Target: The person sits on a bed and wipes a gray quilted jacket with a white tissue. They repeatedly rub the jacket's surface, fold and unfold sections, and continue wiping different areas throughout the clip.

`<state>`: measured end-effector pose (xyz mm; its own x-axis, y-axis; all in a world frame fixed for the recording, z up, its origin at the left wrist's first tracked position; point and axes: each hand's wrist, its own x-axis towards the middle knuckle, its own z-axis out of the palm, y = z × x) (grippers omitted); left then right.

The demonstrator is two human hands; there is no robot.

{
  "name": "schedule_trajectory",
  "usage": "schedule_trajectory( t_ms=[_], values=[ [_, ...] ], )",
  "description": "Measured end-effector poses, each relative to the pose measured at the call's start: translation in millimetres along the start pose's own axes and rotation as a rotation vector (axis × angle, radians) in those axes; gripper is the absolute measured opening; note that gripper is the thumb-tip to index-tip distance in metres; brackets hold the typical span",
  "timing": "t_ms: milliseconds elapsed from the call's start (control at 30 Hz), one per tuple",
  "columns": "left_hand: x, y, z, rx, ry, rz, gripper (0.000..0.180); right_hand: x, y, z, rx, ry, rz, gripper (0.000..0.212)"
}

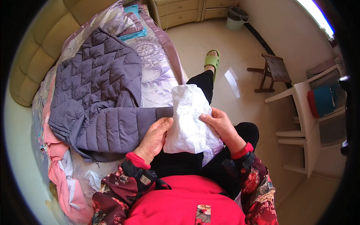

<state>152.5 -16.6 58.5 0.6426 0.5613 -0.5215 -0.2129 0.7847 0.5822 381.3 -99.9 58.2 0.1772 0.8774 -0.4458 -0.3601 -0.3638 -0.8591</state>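
Note:
A white textured cloth or thick wipe is spread out between my two hands above my lap. My left hand pinches its left edge, thumb on top. On the opposite edge my right hand grips it, the thumb pressed flat on the front and the other fingers behind, hidden. To the left lies a grey-purple quilted padded jacket on the bed, one sleeve stretching toward my left hand and passing behind the cloth.
The bed has a patterned satin cover; pink fabric and a crumpled white tissue lie at its left. On the right are a wooden folding stool and a white plastic chair. A bin stands by the drawers.

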Motion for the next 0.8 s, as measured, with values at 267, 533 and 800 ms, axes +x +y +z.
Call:
schedule_trajectory(
  t_ms=[267,533,800],
  values=[
    [11.2,2.7,-8.2,-0.063,-0.077,-0.013,0.026,-4.3,5.2,-10.1,-0.019,0.039,-0.115,0.028],
    [6.2,4.9,-22.0,0.436,-0.09,0.441,0.025,-12.4,10.4,-32.1,0.082,0.04,-0.064,0.014],
    [-3.9,7.4,-22.9,0.309,-0.168,0.313,0.032,-16.1,10.0,-33.9,-0.27,-0.099,-0.363,0.016]
  ],
)
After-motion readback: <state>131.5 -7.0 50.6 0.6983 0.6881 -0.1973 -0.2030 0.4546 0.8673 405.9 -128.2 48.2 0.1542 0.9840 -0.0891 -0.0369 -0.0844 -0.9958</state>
